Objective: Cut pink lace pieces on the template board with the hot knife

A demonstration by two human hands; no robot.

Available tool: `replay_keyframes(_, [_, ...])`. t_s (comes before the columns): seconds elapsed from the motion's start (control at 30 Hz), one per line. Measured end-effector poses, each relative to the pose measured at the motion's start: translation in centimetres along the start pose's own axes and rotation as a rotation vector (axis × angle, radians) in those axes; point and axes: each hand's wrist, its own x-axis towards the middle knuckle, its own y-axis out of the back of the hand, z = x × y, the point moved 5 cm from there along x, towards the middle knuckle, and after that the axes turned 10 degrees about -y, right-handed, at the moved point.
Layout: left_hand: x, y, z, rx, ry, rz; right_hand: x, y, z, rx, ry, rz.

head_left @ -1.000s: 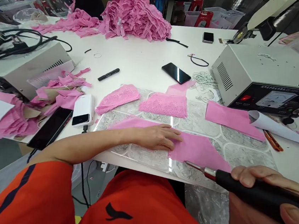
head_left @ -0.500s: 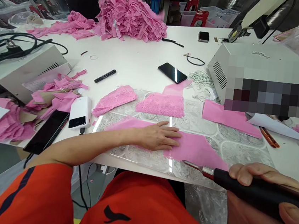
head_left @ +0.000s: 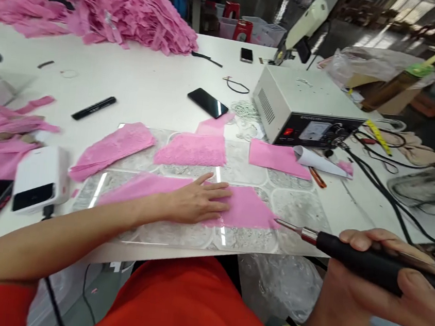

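Observation:
A flat pink fabric piece (head_left: pixel 249 208) lies on a clear plastic sheet patterned with grey panels (head_left: pixel 301 213) at the table's front edge. My left hand (head_left: pixel 198 198) rests flat on this piece, fingers stretched out, pressing on its middle. In my right hand (head_left: pixel 387 279) is a black-handled tool (head_left: pixel 359 258) with a slim metal tip. That tip is at the fabric's right corner. Behind my left hand lie a textured pink lace piece (head_left: pixel 191 150) and a stack of pink pieces (head_left: pixel 114 147). A folded pink piece (head_left: pixel 276 159) sits further right.
A box with a meter and a lit red switch (head_left: pixel 314 129) stands at the back right, cables running from it. A phone (head_left: pixel 208 103), a marker pen (head_left: pixel 94 107), a white power bank (head_left: pixel 40 180) and an orange-handled cutter (head_left: pixel 317 177) lie around. Pink fabric (head_left: pixel 132 9) is heaped behind.
The view has turned to the right. The tool's tip has moved right along the fabric's front edge to its right corner. My left hand stays flat on the fabric.

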Motion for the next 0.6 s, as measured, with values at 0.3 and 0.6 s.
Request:
replay_keyframes(0.3, [0.9,0.2,0.3,-0.028,-0.039,0.006,0.2,1.6,-0.2,-0.022,-0.030,0.033])
replay_keyframes(0.6, [1.9,-0.7,0.1,-0.032,-0.017,-0.052,-0.3,0.7,-0.9,-0.099,0.031,0.093])
